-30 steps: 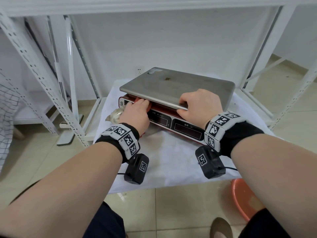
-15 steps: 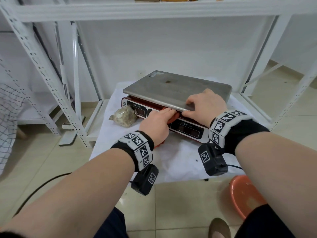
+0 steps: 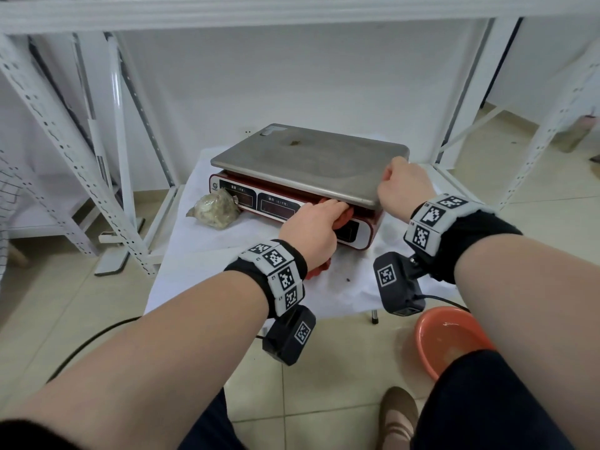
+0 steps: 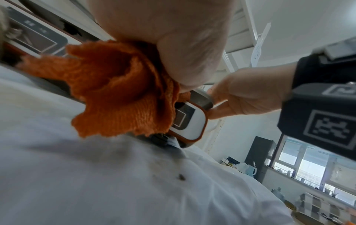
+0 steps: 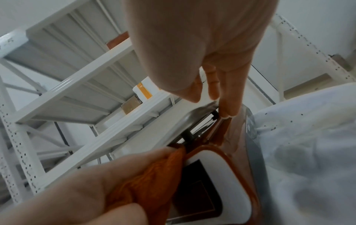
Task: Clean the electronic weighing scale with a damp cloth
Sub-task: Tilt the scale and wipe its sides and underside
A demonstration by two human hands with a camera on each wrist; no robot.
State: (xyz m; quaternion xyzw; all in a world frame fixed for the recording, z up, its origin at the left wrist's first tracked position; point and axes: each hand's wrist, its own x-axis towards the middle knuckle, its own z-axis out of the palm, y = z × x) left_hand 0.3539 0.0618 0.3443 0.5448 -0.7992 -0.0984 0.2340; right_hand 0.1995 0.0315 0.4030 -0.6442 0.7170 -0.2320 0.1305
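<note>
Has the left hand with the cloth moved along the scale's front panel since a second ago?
Yes. The left hand with the cloth has slid rightward along the scale, from its left display window to the right one.

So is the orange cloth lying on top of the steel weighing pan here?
No, the left hand presses the orange cloth against the scale's front display panel, below the edge of the steel pan.
</note>
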